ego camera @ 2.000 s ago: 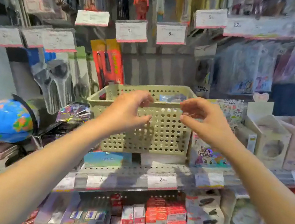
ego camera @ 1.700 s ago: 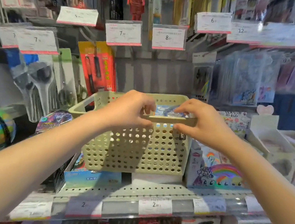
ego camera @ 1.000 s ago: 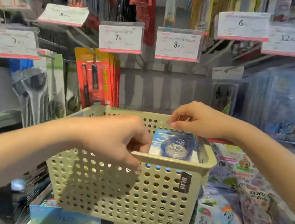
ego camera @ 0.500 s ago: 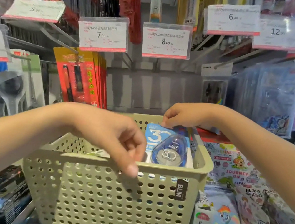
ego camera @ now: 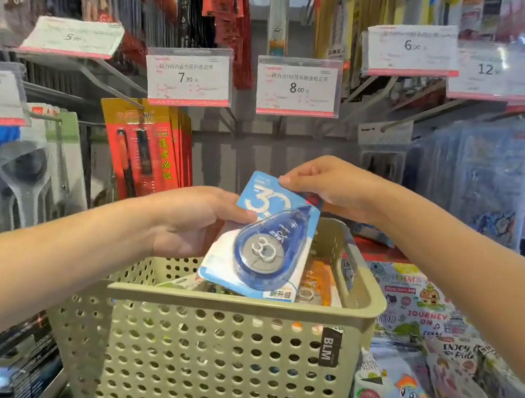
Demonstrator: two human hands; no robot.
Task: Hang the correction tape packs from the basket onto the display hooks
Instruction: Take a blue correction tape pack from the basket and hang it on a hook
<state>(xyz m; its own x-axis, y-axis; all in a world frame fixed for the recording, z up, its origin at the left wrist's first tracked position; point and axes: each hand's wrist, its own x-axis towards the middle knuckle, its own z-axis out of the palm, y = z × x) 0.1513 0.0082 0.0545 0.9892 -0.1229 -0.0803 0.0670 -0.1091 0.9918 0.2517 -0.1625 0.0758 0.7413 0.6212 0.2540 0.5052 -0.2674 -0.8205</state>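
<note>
Blue pack hovers above the basket: left hand grips its nine-o'clock edge, right hand pinches twelve o'clock, likely aligning for hanging.

You hold the correction tape pack above the basket, left hand beside it, right hand atop.

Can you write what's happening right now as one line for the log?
step: lifting pack | item: blue-carded correction tape pack, above beige perforated plastic basket | left hand: holds side | right hand: pinches top | hung: no
</note>
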